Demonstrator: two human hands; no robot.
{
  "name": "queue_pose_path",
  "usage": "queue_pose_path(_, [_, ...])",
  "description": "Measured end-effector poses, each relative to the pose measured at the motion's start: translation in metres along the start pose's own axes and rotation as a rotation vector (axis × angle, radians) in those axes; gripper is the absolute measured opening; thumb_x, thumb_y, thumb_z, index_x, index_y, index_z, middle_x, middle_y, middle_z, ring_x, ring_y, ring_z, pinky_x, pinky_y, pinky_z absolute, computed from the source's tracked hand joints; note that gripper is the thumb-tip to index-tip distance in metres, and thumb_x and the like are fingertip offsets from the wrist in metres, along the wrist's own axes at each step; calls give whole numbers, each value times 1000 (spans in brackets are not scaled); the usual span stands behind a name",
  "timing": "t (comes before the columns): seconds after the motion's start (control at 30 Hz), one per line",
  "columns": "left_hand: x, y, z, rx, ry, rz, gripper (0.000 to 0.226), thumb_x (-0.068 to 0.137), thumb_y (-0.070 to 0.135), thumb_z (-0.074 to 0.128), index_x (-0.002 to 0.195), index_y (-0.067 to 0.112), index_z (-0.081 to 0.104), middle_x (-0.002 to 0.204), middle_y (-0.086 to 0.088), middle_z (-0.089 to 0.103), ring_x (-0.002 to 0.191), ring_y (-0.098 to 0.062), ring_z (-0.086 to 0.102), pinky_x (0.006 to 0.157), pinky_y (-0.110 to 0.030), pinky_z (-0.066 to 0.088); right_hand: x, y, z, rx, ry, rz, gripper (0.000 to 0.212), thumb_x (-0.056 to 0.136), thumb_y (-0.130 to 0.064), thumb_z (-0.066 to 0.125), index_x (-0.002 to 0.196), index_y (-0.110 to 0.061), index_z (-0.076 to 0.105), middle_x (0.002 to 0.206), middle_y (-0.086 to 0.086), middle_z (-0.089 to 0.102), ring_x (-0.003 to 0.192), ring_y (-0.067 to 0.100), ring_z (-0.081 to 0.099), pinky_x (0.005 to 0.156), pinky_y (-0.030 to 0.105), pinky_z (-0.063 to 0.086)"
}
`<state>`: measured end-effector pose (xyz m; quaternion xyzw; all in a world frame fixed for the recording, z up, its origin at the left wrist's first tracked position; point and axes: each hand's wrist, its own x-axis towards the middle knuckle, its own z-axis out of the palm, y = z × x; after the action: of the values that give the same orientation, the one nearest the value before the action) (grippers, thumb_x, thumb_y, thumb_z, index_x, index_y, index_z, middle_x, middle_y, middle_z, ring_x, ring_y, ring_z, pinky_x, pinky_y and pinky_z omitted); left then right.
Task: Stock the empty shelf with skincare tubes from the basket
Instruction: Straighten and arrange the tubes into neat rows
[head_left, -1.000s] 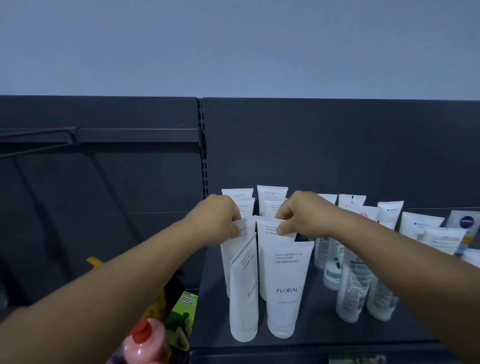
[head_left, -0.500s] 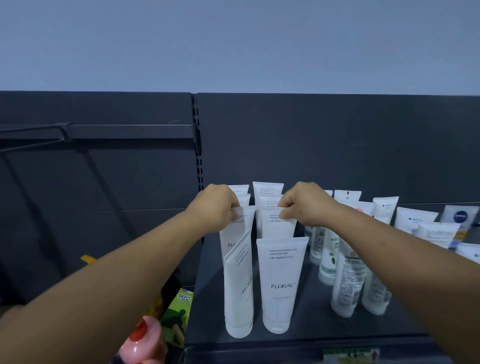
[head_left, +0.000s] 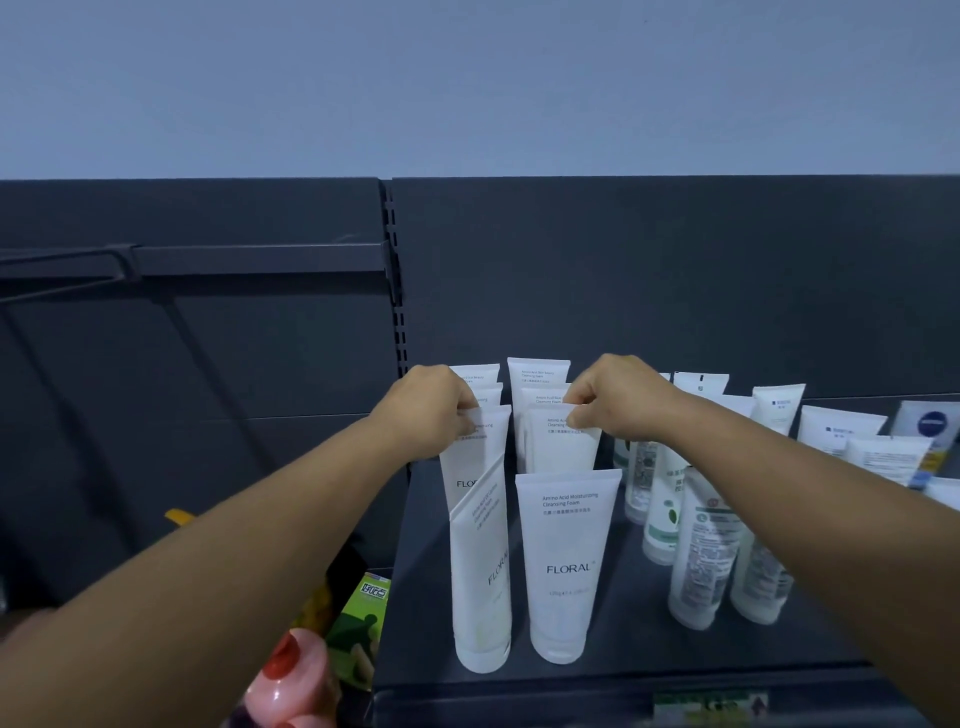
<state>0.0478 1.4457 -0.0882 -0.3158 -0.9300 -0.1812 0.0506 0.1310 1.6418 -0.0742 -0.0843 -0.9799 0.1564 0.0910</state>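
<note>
Pinching tube crimps with both hands: my left hand (head_left: 434, 410) was closed on the top edge of the second tube in the left column (head_left: 475, 447), my right hand (head_left: 618, 400) closed on the top edge of the second tube in the right column (head_left: 563, 441). Hands apart, each on its own column.

Judged step: straightening and spacing the two FLORAL rows, not fetching new stock. Front left tube (head_left: 480, 577) leaned to the right against the tube behind it; front right tube (head_left: 563, 566) stood upright, cap down. More tubes of the same kind stood farther back, behind my knuckles.

Next move, as I judged it: seat both pinched tubes square on their caps, release, then right the leaning front tube without toppling its neighbour.

Shelf (head_left: 613, 660) held the two columns at its left end; mixed tubes (head_left: 701, 545) stood to the right, well apart from my hands. The basket could not be identified; only colourful packages (head_left: 358, 623) showed below left of the shelf.
</note>
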Motion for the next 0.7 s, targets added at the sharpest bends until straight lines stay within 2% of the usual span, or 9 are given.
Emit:
queue_pose_path(0.1, [-1,-1,-2,-4,-6,-10,29,86,11,64,58,13,55,66,-2,55,67,-23,51,62,-29,46,-2,-2,-1,-11,-16,11,23,83,-16,65,97,2,67,85,16,62,71,21,52,63,29,45])
queue_pose_path(0.13, [-3,0,-3,-4,-5,-5,33,85,11,64,57,13,48,65,-6,47,63,-23,43,59,-28,40,-3,-2,-1,-16,-13,11,25,83,-19,67,101,-1,68,98,15,68,84,27,60,73,33,51])
queue_pose_path(0.2, [-9,4,-8,25,26,30,31,86,17,64,66,16,40,72,-2,39,67,-18,34,62,-27,32,-8,-4,-5,-23,12,-5,37,84,-24,68,111,1,63,112,18,65,103,34,59,87,42,51])
queue_pose_path(0.3, [-27,15,-19,-40,71,61,34,89,36,61,72,7,53,74,-6,49,68,-21,44,65,-31,44,-26,-13,-15,25,62,-63,34,86,-34,68,110,-11,68,105,-3,66,99,18,60,81,29,45])
queue_pose_path(0.4, [-54,31,-28,-1,-67,47,55,86,58,54,73,5,65,72,-11,60,63,-18,53,62,-34,50,-53,-26,-22,120,-1,-93,27,81,-43,71,102,-28,72,100,-16,68,97,6,61,80,21,45])
queue_pose_path(0.47, [-69,38,-29,88,-150,46,54,81,62,57,80,11,72,79,-8,70,70,-19,63,65,-34,52,-67,-31,-21,113,-74,-98,25,77,-41,74,98,-29,73,94,-17,69,93,3,63,82,23,50])
queue_pose_path(0.57, [-78,42,-26,94,-172,4,38,78,46,69,88,10,74,92,-9,73,80,-22,67,74,-37,56,-77,-31,-12,33,-142,-113,17,77,-33,75,93,-28,74,87,-16,69,84,2,63,73,21,50])
queue_pose_path(0.63, [-81,43,-23,71,-142,-19,25,80,34,70,89,12,74,92,-8,73,81,-20,68,77,-37,59,-80,-29,-8,18,-141,-122,5,79,-29,73,83,-26,73,77,-15,67,71,1,59,60,17,42])
queue_pose_path(0.7, [-83,43,-22,76,-101,-21,15,81,27,69,89,16,75,90,-4,73,84,-20,68,76,-36,59,-81,-28,-6,10,-120,-123,9,82,-26,72,73,-26,70,63,-15,60,55,-2,52,59,16,37])
